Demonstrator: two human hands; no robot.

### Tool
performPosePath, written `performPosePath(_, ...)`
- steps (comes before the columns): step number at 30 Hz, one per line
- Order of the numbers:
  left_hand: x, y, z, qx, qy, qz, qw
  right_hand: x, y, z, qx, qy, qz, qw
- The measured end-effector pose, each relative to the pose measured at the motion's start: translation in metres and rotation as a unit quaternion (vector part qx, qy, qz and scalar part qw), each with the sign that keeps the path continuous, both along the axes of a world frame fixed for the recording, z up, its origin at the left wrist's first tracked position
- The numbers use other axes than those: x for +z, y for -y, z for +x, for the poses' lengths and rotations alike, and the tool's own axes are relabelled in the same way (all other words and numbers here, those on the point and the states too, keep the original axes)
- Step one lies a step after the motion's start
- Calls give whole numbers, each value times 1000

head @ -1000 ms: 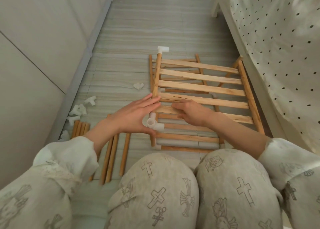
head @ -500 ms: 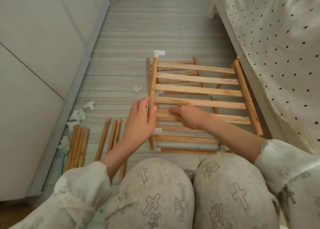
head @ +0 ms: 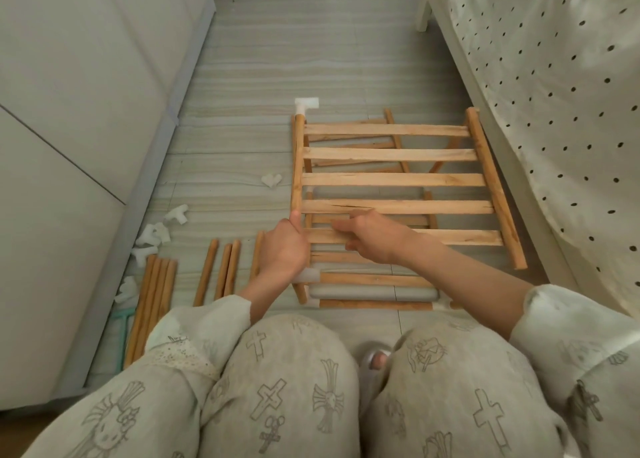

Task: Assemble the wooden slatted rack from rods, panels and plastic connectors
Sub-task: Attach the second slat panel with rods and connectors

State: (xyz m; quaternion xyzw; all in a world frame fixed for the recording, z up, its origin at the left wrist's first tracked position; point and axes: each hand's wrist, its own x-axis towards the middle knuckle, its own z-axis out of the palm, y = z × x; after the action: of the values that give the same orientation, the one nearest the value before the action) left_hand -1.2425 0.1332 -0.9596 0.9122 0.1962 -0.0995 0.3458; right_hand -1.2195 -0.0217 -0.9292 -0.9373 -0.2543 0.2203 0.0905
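Observation:
A wooden slatted panel [head: 394, 179] lies flat on the floor over other rack parts. Its left side rod [head: 298, 159] carries a white plastic connector [head: 306, 104] at the far end. My left hand [head: 284, 249] grips the near end of that rod, thumb pointing up along it, and a white connector [head: 308, 276] shows just below the fist. My right hand [head: 372, 237] holds the nearest slat [head: 457, 237], fingers curled over its edge. Beneath the panel lie more slats and rods [head: 374, 280].
Loose wooden rods [head: 221, 270] lie on the floor at left, more [head: 152, 301] beside the white cabinet [head: 69, 145]. Several white connectors [head: 156, 232] are scattered along the cabinet base, one [head: 272, 180] near the panel. A dotted bedspread [head: 554, 93] hangs at right. My knees fill the foreground.
My left hand went from lying flat over the near connector to gripping the side rod in a fist. My right hand stayed on the nearest slat. The view shifted slightly.

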Motion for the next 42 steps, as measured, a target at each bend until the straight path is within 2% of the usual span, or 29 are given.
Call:
performPosePath(6, 4, 7, 1, 22, -7, 7, 1000, 2, 0, 4, 1, 0, -4, 1000)
performPosePath(11, 5, 7, 2, 46, -23, -83, 995, 0, 1, 8, -7, -18, 9, 1000)
performPosePath(14, 15, 4, 8, 45, -81, -153, 984, 4, 1, 17, -36, -23, 52, 998)
performPosePath(18, 34, -18, 26, -7, -177, -189, 966, 6, -3, 42, -84, 80, 66, 991)
performPosePath(20, 32, -32, 50, -39, -135, -148, 979, 3, -12, 66, -100, 129, 81, 983)
performPosePath(22, 28, -41, 79, -36, -51, -103, 993, 2, -24, 92, -121, 155, 145, 970)
performPosePath(24, 23, -43, 116, -27, 26, -102, 994, 2, -36, 127, -163, 172, 206, 949)
performPosePath(27, 20, -39, 175, 2, 117, -137, 984, -5, -47, 182, -208, 185, 184, 943)
performPosePath(29, 18, -36, 208, -11, 131, -176, 975, -16, -51, 210, -197, 148, 115, 962)
performPosePath(31, 9, -34, 236, -71, 91, -168, 979, -25, -54, 223, -166, 80, 69, 980)
performPosePath(34, 10, -35, 264, -196, 48, -35, 979, -26, -55, 231, -168, -2, 87, 982)
performPosePath(37, 25, -39, 278, -310, 59, 92, 944, -22, -49, 247, -183, -187, 148, 954)
performPosePath(39, 32, -40, 282, -360, 70, 143, 919, -20, -48, 260, -171, -282, 153, 932)
performPosePath(41, 34, -41, 285, -386, 72, 174, 903, -28, -53, 270, -137, -298, 121, 937)
performPosePath(42, 34, -41, 285, -396, 71, 189, 896, -33, -57, 274, -104, -270, 99, 952)
